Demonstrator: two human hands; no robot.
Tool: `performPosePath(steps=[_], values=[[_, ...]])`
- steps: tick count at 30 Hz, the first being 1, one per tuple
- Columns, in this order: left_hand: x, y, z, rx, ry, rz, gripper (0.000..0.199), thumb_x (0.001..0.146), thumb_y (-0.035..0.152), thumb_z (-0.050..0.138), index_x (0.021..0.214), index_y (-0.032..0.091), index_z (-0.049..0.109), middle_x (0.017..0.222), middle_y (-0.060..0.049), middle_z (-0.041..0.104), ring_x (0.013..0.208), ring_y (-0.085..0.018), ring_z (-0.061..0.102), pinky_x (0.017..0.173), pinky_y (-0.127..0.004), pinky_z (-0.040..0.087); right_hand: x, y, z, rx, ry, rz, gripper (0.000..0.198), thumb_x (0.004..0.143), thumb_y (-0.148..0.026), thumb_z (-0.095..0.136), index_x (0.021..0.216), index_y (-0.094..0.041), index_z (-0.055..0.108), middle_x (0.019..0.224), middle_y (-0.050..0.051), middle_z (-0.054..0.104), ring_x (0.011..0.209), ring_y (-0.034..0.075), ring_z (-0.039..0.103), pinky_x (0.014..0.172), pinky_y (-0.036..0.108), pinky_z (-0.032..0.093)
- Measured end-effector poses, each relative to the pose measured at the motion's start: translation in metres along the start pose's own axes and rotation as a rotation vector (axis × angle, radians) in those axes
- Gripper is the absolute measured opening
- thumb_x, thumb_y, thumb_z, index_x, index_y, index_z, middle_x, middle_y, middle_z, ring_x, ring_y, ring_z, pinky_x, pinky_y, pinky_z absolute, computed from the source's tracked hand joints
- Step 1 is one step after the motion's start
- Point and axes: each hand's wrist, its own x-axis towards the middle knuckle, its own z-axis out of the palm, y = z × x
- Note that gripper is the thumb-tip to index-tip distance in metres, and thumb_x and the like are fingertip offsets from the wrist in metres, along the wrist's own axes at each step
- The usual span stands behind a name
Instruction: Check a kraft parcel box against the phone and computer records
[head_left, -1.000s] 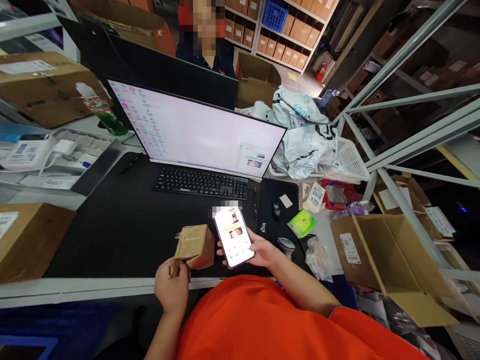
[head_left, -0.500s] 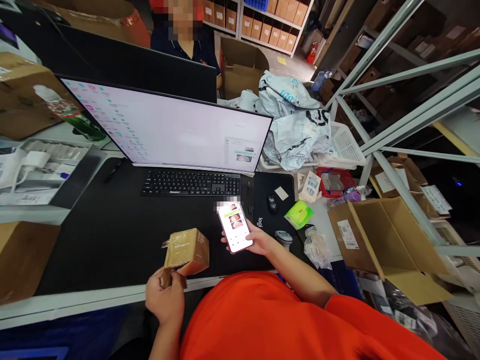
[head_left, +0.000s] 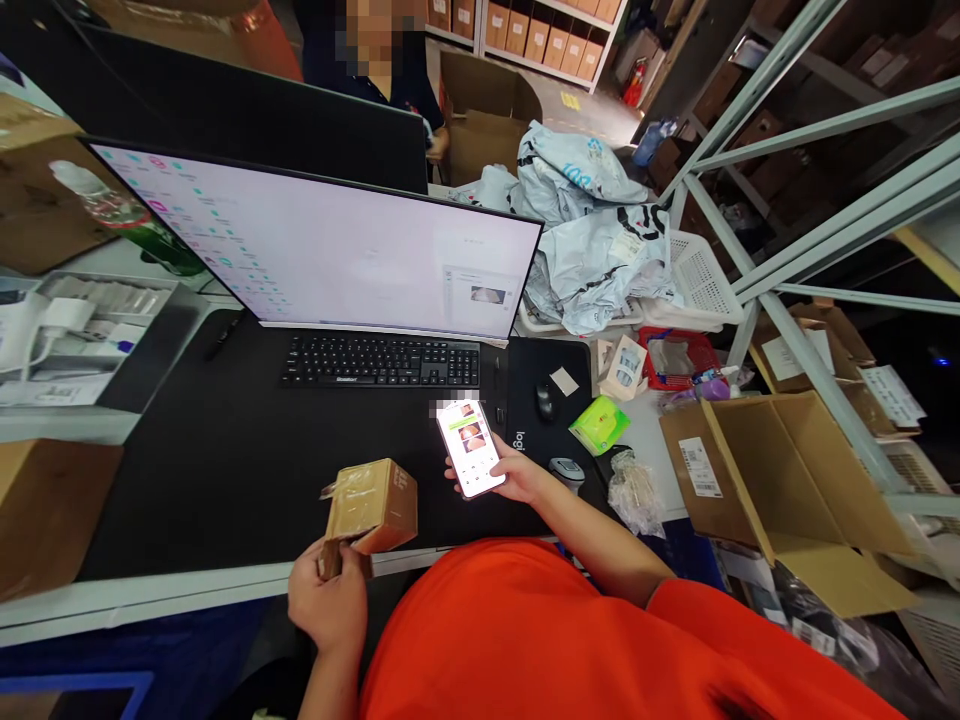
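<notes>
My left hand (head_left: 328,597) grips a flap of a small brown cardboard box (head_left: 375,503) at the front edge of the black desk mat (head_left: 202,490). Tape covers the box's top, and its near end is partly open; what lies inside is hidden. In my right hand (head_left: 517,472) is a smartphone (head_left: 471,450), held screen up above the mat. Its lit screen shows pictures in what looks like a chat, and my thumb rests at the screen's lower right. Behind the phone lies a black keyboard (head_left: 382,362).
A wide monitor (head_left: 337,250) stands behind the keyboard. To the right are a mouse (head_left: 544,401), a green packet (head_left: 600,425), a barcode scanner (head_left: 567,472) and an open carton (head_left: 720,480). Grey mailing bags (head_left: 600,260) fill a white basket (head_left: 705,275). A person (head_left: 367,60) is beyond the monitor.
The view has shifted slightly. Both hands keep their hold on the box and the phone. The person beyond the monitor now shows a hand beside it.
</notes>
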Motion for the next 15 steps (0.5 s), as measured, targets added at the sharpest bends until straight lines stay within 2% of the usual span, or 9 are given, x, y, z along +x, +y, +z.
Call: performPosePath(steps=[8,11,13,15], values=[[-0.003,-0.002,-0.004,-0.010,0.048,-0.011,0.024,0.075,0.041,0.060,0.086,0.021,0.066,0.084,-0.004,0.064,0.079,-0.024,0.059,0.069,-0.034,0.039,0.008,0.002,-0.007,-0.013,-0.017,0.001,0.090,0.064,-0.019,0.079,0.144,-0.026,0.038,0.126,0.014,0.072,0.116,0.035,0.069,0.097,0.052,0.052],[-0.004,-0.001,-0.012,-0.035,0.093,-0.017,0.024,0.073,0.041,0.061,0.085,0.020,0.065,0.076,-0.002,0.060,0.072,-0.022,0.056,0.065,-0.033,0.038,0.014,0.005,-0.010,-0.014,0.020,0.011,0.080,0.076,-0.040,0.080,0.144,-0.024,0.041,0.123,0.014,0.073,0.110,0.034,0.072,0.097,0.049,0.052],[-0.007,0.002,-0.021,-0.078,0.115,-0.037,0.021,0.071,0.039,0.063,0.080,0.020,0.065,0.069,0.000,0.057,0.065,-0.021,0.053,0.062,-0.032,0.035,0.019,0.007,-0.013,-0.002,0.072,0.064,0.067,0.089,-0.059,0.065,0.140,-0.019,0.049,0.121,0.016,0.074,0.107,0.032,0.073,0.099,0.048,0.052],[-0.010,0.006,-0.030,-0.148,0.135,-0.071,0.018,0.068,0.036,0.066,0.076,0.020,0.063,0.063,0.002,0.052,0.062,-0.020,0.051,0.062,-0.032,0.035,0.026,0.011,-0.017,0.019,0.127,0.124,0.068,0.098,-0.069,0.042,0.136,-0.015,0.055,0.118,0.018,0.074,0.105,0.031,0.074,0.101,0.048,0.051]])
